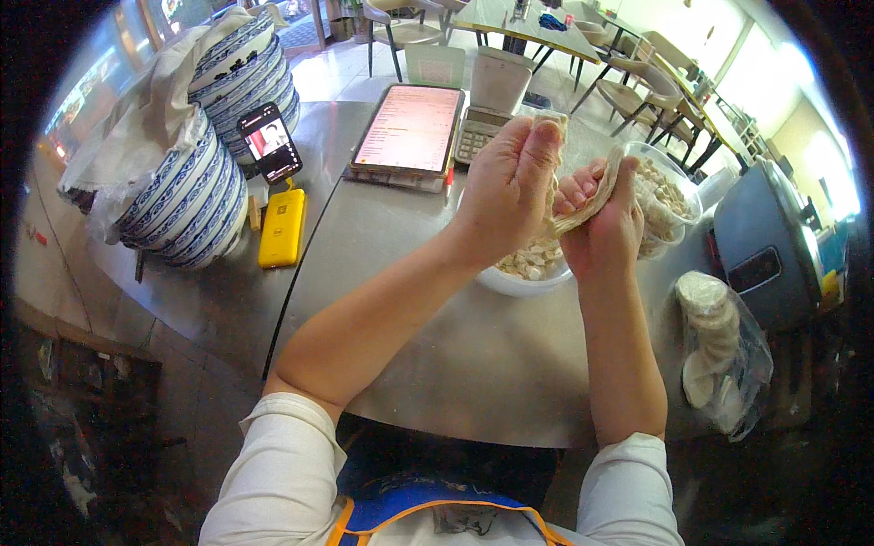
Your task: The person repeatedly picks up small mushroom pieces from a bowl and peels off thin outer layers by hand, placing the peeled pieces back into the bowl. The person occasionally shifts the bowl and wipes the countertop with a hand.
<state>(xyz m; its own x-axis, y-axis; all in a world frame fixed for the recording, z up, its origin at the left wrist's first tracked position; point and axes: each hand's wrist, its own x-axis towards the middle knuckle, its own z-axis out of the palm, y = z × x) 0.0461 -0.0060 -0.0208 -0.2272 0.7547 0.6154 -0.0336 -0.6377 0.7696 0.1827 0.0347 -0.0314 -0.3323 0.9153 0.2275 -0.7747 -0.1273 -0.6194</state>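
Observation:
Both hands are raised over a white bowl (531, 276) of torn pale pieces, which look like flatbread or dough. My left hand (509, 184) grips one part of a flat, pale piece of bread or dough (590, 205), its thumb on top. My right hand (608, 211) holds another part of the pale stuff, bent between thumb and fingers. Whether the two parts are joined is hidden behind the hands. Just beyond my right hand, a clear plastic tub (689, 205) holds more torn pieces. The hands partly hide the bowl.
Stacked blue-and-white bowls (184, 198) under cloth stand left, by a phone (270, 143) and a yellow power bank (282, 228). A tablet (410, 130) and a calculator (476, 136) lie ahead. At right are a plastic bag of round pale pieces (717, 341) and a dark grey box-shaped device (765, 232).

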